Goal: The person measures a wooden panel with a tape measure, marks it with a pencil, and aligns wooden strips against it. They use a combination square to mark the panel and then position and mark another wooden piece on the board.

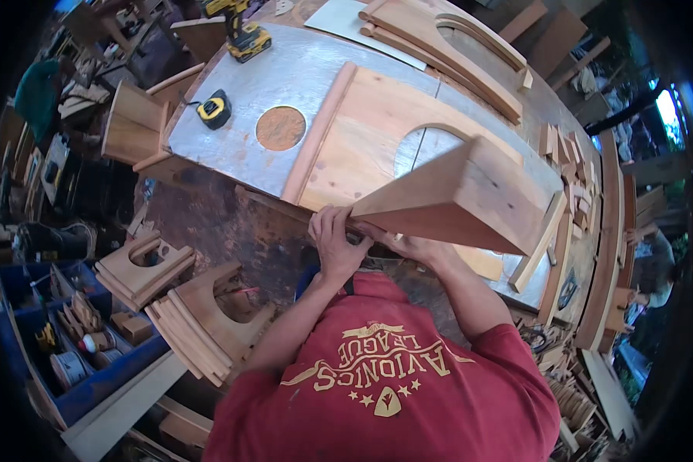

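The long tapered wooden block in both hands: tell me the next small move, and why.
Probably lower its raised far end. The long tapered wooden block is tilted above the flat wooden panel with the arched cutout; the left hand and right hand grip only its near end, so the block's weight hangs unsupported.

Tapered wooden box (462,196), plain reddish-brown boards, held tilted above the workbench; its narrow end points toward the person, its wide end away to the right. Beneath it lies a flat wooden panel (362,135) with 1 arched cut-out.
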The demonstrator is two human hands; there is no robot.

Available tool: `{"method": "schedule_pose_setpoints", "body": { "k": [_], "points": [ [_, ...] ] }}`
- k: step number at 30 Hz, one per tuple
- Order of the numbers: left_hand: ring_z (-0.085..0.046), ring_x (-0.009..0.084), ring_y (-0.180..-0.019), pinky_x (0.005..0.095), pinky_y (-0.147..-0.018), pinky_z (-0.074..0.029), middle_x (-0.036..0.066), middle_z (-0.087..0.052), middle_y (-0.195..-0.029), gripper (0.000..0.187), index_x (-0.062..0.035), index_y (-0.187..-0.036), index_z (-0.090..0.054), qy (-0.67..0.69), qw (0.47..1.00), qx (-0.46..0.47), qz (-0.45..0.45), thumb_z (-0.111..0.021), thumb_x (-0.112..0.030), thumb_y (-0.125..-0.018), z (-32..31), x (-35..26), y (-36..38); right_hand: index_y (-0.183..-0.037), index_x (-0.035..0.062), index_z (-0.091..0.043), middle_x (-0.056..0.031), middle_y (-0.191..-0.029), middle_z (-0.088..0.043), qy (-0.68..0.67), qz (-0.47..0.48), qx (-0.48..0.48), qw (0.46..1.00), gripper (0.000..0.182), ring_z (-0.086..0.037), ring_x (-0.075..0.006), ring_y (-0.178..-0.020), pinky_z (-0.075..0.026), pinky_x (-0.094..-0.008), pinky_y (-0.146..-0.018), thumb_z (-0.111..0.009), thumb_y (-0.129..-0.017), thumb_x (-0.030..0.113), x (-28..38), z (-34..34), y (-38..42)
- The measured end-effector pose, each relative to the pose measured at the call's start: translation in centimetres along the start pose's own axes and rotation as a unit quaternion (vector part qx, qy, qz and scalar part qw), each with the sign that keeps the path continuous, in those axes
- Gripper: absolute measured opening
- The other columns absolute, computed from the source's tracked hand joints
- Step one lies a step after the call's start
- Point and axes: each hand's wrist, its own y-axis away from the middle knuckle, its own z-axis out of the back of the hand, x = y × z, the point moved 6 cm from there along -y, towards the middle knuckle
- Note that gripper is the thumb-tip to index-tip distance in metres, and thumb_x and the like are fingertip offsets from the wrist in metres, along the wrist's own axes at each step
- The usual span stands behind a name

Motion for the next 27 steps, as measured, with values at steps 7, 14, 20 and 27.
{"method": "schedule_pose_setpoints", "body": {
  "k": [7,14,20,27],
  "points": [
    [-0.046,0.0384,-0.122,0.0531,-0.104,-0.033,0.015,-0.054,-0.119,0.068,-0.0048,-0.120,-0.055,-0.036,0.997,-0.063,0.001,-0.087,-0.027,-0.064,-0.4,-0.9,0.0,-0.108,0.0194,-0.078,-0.0044,-0.101,-0.075,-0.018,0.055,-0.028,0.998,0.025,-0.071,-0.0242,-0.091,-0.055,-0.0403,-0.077,-0.082,-0.085,0.026,1.0,1.5,-0.7],
    [-0.050,0.0377,-0.122,0.0521,-0.105,-0.034,0.017,-0.056,-0.116,0.062,-0.0015,-0.119,-0.058,-0.097,0.988,-0.115,0.032,-0.084,-0.022,-0.066,-1.1,-1.7,1.2,-0.107,0.0057,-0.071,-0.0095,-0.098,-0.073,-0.281,0.051,0.036,0.958,0.040,-0.071,-0.0243,-0.091,-0.056,-0.0367,-0.079,-0.087,-0.073,0.021,1.0,5.5,-4.9],
    [-0.051,0.0365,-0.125,0.0485,-0.106,-0.040,0.015,-0.061,-0.120,0.065,-0.0029,-0.125,-0.061,-0.080,0.979,-0.167,0.088,-0.086,-0.020,-0.067,-1.9,-2.1,2.4,-0.107,0.0026,-0.071,-0.0098,-0.101,-0.073,-0.352,0.103,0.204,0.908,0.041,-0.071,-0.0211,-0.095,-0.057,-0.0357,-0.089,-0.088,-0.071,0.010,1.6,6.9,-7.2],
    [-0.055,0.0365,-0.124,0.0455,-0.103,-0.047,0.018,-0.062,-0.125,0.067,-0.0032,-0.134,-0.056,0.039,0.962,-0.225,0.150,-0.083,-0.011,-0.072,-2.6,-2.6,4.3,-0.104,0.0047,-0.073,-0.0090,-0.101,-0.074,-0.335,0.121,0.232,0.905,0.040,-0.072,-0.0214,-0.094,-0.057,-0.0368,-0.087,-0.091,-0.070,0.015,1.1,6.8,-7.6]
  ]
}}
